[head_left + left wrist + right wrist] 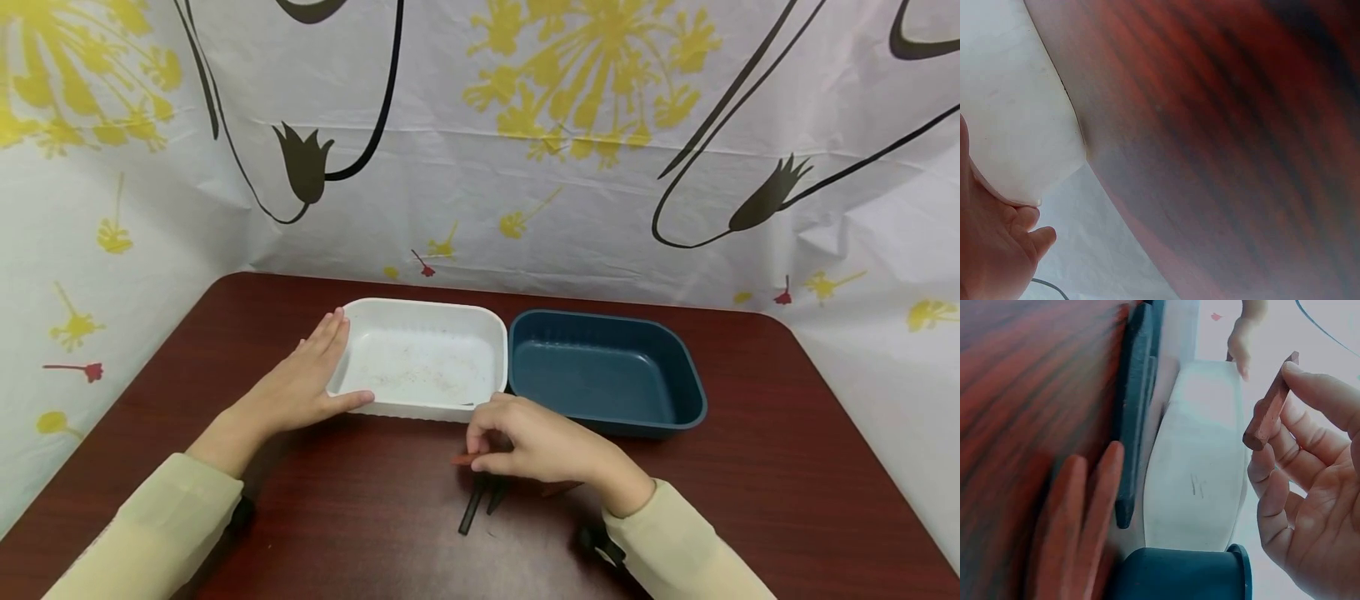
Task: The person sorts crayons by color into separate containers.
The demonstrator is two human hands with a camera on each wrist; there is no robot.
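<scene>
My left hand [303,382] rests at the left end of a white tray [420,362], its fingers straight along the side and the thumb over the front rim. Just in front of that tray, my right hand [543,442] pinches a short reddish-brown crayon [1269,411] between thumb and fingers, above the table. Below the hand, dark crayons [472,507] lie on the wood, partly covered by it in the head view. Close by, the right wrist view shows two more reddish-brown crayons [1063,519] beside the dark ones.
A dark blue tray [600,379] stands against the white tray's right side. Both are on a dark red wooden table [360,508]. Behind and beside the table hangs a white sheet [420,192] with flower prints. A black strap piece [600,546] shows under the right sleeve.
</scene>
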